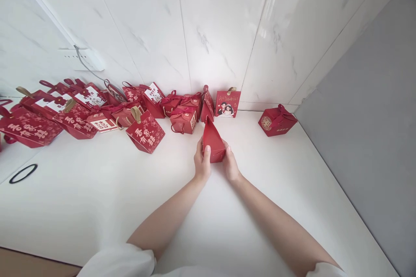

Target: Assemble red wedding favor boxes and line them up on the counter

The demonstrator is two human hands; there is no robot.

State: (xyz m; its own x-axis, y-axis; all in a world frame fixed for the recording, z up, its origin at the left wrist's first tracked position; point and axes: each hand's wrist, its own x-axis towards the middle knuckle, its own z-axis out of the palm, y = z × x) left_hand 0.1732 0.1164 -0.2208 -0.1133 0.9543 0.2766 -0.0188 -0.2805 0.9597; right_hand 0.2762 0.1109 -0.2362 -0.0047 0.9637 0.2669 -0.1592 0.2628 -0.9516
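Observation:
A red paper gift box (214, 140), tapering to a peak with an open side, stands between my two hands in the middle of the white table. My left hand (203, 161) grips its left side, thumb on the near edge. On the right side my right hand (230, 163) closes against it, thumb near the lower corner. Just behind it stand another peaked red box (207, 104) and a red box with a cartoon couple and a gold loop (228, 104). The fingers behind the held box are partly hidden.
Many red gift boxes with ribbons crowd the left, the nearest being a box with white lettering (146, 133). At the right stands a bowed red box (277, 120). A black ring (23, 173) lies at left. Tiled wall (224, 30) behind, grey panel (367, 117) right.

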